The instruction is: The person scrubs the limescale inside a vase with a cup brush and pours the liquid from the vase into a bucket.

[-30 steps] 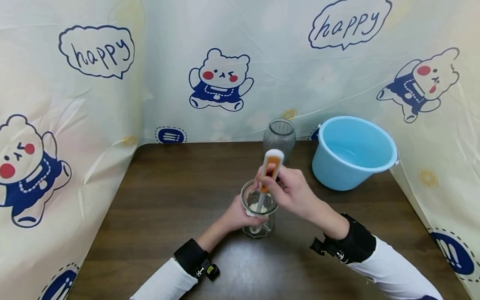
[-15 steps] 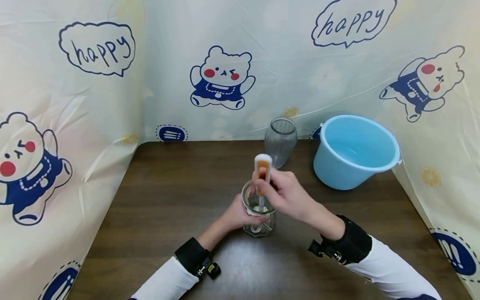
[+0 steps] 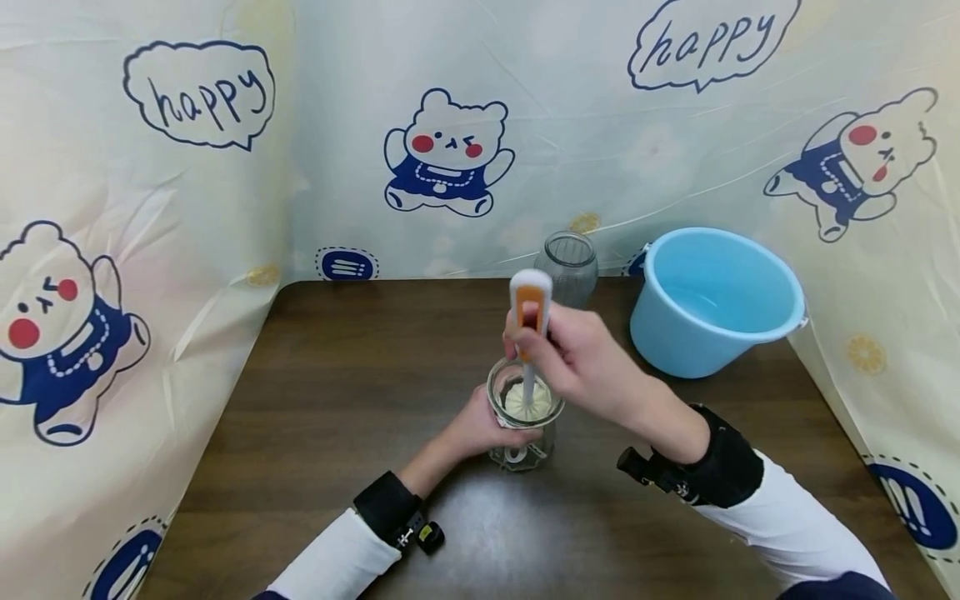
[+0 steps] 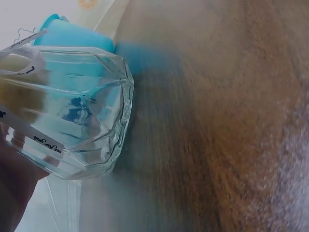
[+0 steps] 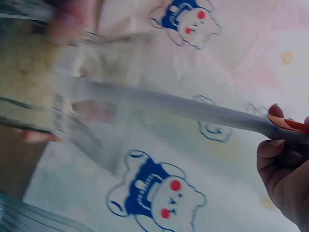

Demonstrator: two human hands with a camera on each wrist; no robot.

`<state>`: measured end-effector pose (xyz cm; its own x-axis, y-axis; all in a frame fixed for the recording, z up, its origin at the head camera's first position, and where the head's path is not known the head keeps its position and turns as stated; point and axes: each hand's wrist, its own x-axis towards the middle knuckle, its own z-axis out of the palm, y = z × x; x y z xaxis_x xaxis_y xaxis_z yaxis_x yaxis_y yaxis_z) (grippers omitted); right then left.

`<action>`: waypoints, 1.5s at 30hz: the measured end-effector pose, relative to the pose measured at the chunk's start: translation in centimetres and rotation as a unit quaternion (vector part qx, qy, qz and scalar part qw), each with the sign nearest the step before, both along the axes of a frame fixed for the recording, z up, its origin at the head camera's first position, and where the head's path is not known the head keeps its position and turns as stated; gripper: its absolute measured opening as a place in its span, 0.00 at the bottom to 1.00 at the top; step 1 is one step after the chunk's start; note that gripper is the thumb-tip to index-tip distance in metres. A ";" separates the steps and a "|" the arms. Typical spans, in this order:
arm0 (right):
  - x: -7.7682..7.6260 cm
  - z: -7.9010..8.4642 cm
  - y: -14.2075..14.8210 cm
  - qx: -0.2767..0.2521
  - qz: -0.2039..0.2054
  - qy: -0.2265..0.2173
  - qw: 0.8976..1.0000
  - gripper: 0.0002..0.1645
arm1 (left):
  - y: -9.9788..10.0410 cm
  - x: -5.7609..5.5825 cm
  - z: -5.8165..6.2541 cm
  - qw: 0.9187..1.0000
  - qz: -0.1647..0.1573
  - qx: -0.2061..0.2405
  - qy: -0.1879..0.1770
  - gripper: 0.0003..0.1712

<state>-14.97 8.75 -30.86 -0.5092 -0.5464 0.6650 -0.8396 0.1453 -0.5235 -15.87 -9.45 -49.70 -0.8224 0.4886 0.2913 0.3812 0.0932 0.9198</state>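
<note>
In the head view, my left hand (image 3: 478, 425) grips a clear glass vase (image 3: 522, 458) around its neck from the left side. My right hand (image 3: 596, 362) pinches the orange and white handle of a sponge bottle brush (image 3: 529, 312) above the vase's mouth. Its pale round sponge head (image 3: 525, 402) is inside the upper part of the vase. From the left wrist, the yellowish sponge (image 4: 21, 92) shows through the glass, near a white printed ribbon (image 4: 43, 140) around the vase. The right wrist view is blurred around the vase; the long grey shaft (image 5: 169, 104) runs into it.
A second ribbed glass vase (image 3: 567, 268) stands behind my right hand, partly hidden by it and the brush. To its right is a light blue bucket (image 3: 667, 342). A printed curtain (image 3: 570, 158) borders the dark wooden table (image 3: 360, 358) at the back and sides.
My right hand has first pushed the brush lower and then drawn it up, so the sponge head now sits nearer the vase's mouth. The left hand keeps its grip on the vase.
</note>
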 end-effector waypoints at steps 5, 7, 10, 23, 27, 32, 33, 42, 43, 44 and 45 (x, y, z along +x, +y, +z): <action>0.2 -2.4 -0.2 0.072 -0.027 -0.027 0.997 0.06 | 0.0 0.2 0.0 1.000 0.009 -0.015 -0.022 0.51; 0.2 -2.9 -0.2 0.088 -0.036 -0.035 0.995 0.05 | 0.0 0.2 0.0 1.000 0.008 -0.018 -0.020 0.51; 0.1 -2.7 -0.2 0.096 -0.031 -0.032 0.994 0.05 | -0.2 0.1 0.0 1.000 0.004 -0.019 -0.016 0.49; 0.3 -1.8 -0.4 0.075 -0.015 0.130 0.989 0.20 | -0.2 0.1 -0.3 1.000 0.000 -0.011 -0.020 0.42; -0.3 -4.1 0.2 0.099 -0.017 0.103 0.990 0.16 | -0.2 0.2 -0.2 1.000 -0.004 -0.012 -0.026 0.43; -0.4 -4.2 1.0 0.076 -0.001 0.070 0.995 0.15 | -0.1 0.1 -0.1 1.000 0.000 -0.004 -0.024 0.48; -0.4 -3.8 1.1 0.059 0.003 0.067 0.996 0.17 | 0.0 0.1 -0.2 1.000 -0.001 0.000 -0.021 0.48; 0.0 -2.2 1.7 -0.087 -0.007 0.019 0.996 0.20 | 0.2 -0.1 -0.2 1.000 -0.007 0.023 -0.009 0.46; -0.1 -2.9 1.5 -0.091 -0.006 0.001 0.996 0.20 | 0.2 -0.1 -0.3 1.000 -0.008 0.025 -0.009 0.46; -0.3 -3.6 1.4 -0.093 -0.006 -0.018 0.996 0.19 | 0.1 -0.1 -0.2 1.000 -0.009 0.024 -0.008 0.46; -0.4 -4.4 1.2 -0.092 -0.004 -0.036 0.995 0.17 | 0.1 -0.1 -0.3 1.000 -0.008 0.023 -0.007 0.47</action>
